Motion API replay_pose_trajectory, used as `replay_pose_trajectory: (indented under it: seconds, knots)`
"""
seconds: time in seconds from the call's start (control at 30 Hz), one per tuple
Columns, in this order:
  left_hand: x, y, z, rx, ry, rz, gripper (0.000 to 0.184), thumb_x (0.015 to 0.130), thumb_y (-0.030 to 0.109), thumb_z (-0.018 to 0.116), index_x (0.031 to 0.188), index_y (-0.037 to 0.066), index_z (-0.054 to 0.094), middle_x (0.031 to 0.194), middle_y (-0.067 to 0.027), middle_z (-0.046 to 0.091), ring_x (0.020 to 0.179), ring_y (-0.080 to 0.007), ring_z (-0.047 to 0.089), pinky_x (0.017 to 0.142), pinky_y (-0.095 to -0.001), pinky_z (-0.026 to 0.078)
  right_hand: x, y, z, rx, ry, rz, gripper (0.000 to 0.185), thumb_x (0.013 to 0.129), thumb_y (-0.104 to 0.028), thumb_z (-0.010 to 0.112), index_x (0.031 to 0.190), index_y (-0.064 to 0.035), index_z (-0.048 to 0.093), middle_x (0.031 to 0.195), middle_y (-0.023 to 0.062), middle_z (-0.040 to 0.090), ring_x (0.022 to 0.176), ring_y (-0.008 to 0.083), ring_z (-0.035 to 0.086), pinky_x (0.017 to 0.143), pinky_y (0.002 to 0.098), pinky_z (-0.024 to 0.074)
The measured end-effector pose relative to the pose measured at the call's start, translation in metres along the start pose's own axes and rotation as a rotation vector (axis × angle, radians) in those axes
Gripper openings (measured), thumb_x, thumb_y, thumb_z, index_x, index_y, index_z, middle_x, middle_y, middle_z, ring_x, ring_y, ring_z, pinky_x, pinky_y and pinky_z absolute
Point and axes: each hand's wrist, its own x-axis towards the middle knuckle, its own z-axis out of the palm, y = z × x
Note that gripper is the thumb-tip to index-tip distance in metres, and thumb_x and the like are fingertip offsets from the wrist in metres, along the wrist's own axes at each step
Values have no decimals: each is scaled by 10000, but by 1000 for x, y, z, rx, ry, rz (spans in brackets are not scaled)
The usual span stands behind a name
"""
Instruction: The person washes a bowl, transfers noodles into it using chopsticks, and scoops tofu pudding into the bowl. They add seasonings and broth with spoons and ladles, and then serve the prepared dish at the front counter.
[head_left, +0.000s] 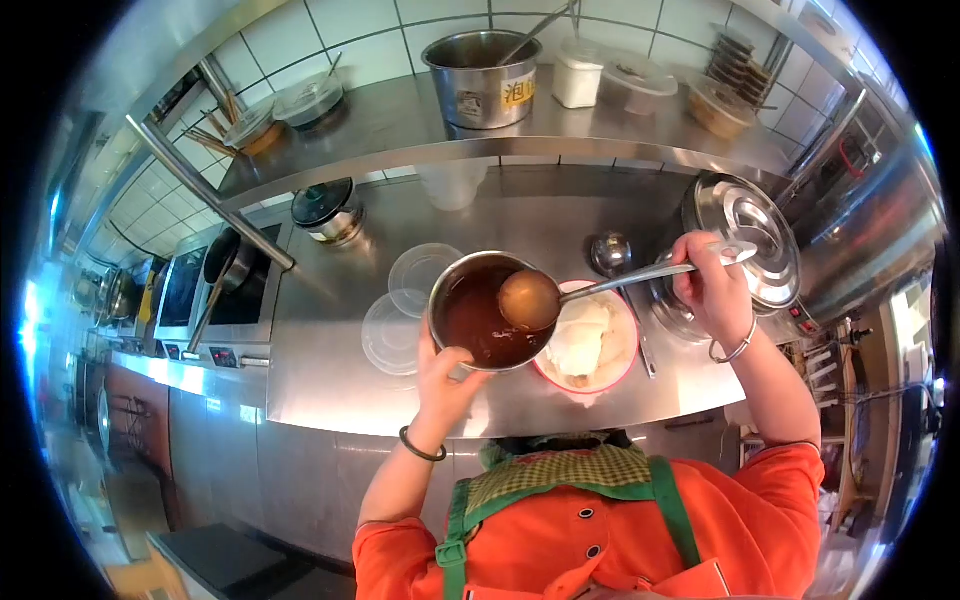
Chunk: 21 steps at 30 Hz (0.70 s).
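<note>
My left hand (447, 378) grips the near left rim of a steel pot (437, 318) that holds dark reddish-brown liquid (480, 335). In my right hand (712, 287) is the handle of a metal ladle (529, 300). Its bowl is over the right side of the pot and carries brownish liquid. Right of the pot, partly covered by it and the ladle, a red-rimmed bowl (634, 350) holds a creamy white mass (579, 338). Two clear plastic lids (388, 345) lie on the counter left of the pot.
A large steel lid (748, 240) and a small round metal vessel (610, 254) stand at the right. Above the steel counter (330, 390), a shelf (390, 115) bears a labelled pot (480, 95) and several containers. A glass kettle (328, 212) is at the back left.
</note>
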Motion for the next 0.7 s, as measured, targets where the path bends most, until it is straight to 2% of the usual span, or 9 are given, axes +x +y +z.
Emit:
replay_pose_trajectory:
  seconds: [0.2,0.27,0.3,0.47,0.7]
  knots:
    - [-12,-16,-5,-86,51,-58,284,539,75,787,709,84,559,1368,-247,278,1204,-387,381,960,-418,348,-16,7,-38,-25,51,-75,257,918,-254,449,788,-46,521,582,9,458,489,74,383,432,198,294]
    - [-15,-16,-10,-77,67,-144,291,535,54,783,719,82,559,1382,-230,265,1192,-369,401,944,-408,366,-24,15,-51,-115,120,-89,273,923,-271,436,788,-48,517,580,9,460,485,73,382,433,199,289]
    - [-14,-15,-14,-53,63,-117,298,538,40,780,734,78,559,1391,-218,256,1190,-356,405,932,-391,375,-25,24,-62,-194,121,-80,289,927,-293,424,800,-49,513,583,9,467,482,68,387,433,200,285]
    - [-20,-17,-24,-53,86,-173,293,559,42,777,749,73,555,1393,-217,254,1191,-348,400,930,-373,372,-42,74,-83,-175,198,-18,268,929,-271,435,811,-46,523,590,7,479,492,67,415,440,198,309]
    - [-23,-12,-30,-27,104,-163,285,588,55,772,766,71,550,1399,-212,244,1180,-344,405,939,-377,363,-58,107,-98,-226,187,-65,240,936,-215,433,818,-30,532,618,17,494,532,72,439,478,199,344]
